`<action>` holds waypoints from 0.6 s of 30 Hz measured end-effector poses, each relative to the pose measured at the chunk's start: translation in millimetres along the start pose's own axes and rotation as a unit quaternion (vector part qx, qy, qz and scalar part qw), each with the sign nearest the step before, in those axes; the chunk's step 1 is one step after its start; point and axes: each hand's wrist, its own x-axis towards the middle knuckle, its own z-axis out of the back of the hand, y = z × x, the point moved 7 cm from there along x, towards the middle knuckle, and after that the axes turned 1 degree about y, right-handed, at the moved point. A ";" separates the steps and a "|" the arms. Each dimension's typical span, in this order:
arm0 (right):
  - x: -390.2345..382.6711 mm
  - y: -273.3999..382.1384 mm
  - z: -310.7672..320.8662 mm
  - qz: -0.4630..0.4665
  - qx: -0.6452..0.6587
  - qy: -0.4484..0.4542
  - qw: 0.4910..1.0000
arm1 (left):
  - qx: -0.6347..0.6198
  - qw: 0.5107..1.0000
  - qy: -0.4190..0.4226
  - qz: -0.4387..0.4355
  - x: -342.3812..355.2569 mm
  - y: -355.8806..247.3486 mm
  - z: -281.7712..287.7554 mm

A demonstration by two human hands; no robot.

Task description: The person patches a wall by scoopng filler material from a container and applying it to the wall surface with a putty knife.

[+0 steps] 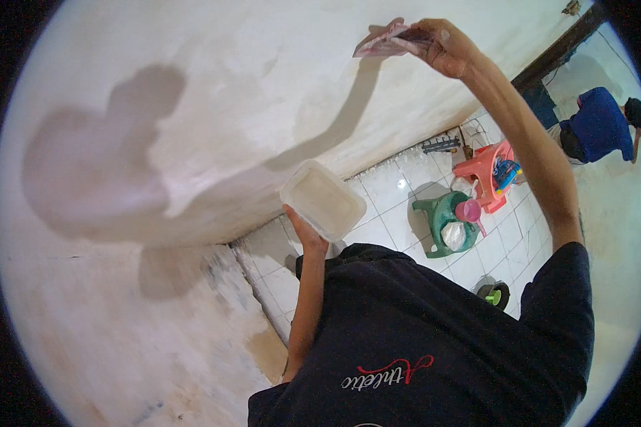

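My left hand (pixel 310 236) grips a translucent rectangular plastic tub (pixel 337 233) from the side, low in front of my chest. Something pale lies over the tub's bottom; I cannot tell what it is or how deep. With my arm stretched high, my right hand (pixel 445 51) closes on a flat pinkish sheet, like a flexible scraper (pixel 379 45), held at the white wall (pixel 263 64). Whether its edge touches the wall is hard to tell. Part of the sheet is hidden by my fingers.
On the white tiled floor (pixel 388 226), a green stool (pixel 438 206) bears a pink dipper (pixel 468 210) and a white plastic bag (pixel 454 235). Behind is a coral plastic stool (pixel 483 169) with blue things on it. A dark bowl (pixel 503 295) lies nearer. Another person (pixel 595 128) bends at the right.
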 end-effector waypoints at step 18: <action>-57.3 -70.1 46.3 -0.075 0.155 -0.062 0.983 | 0.027 0.999 0.018 0.002 -20.6 -13.7 13.1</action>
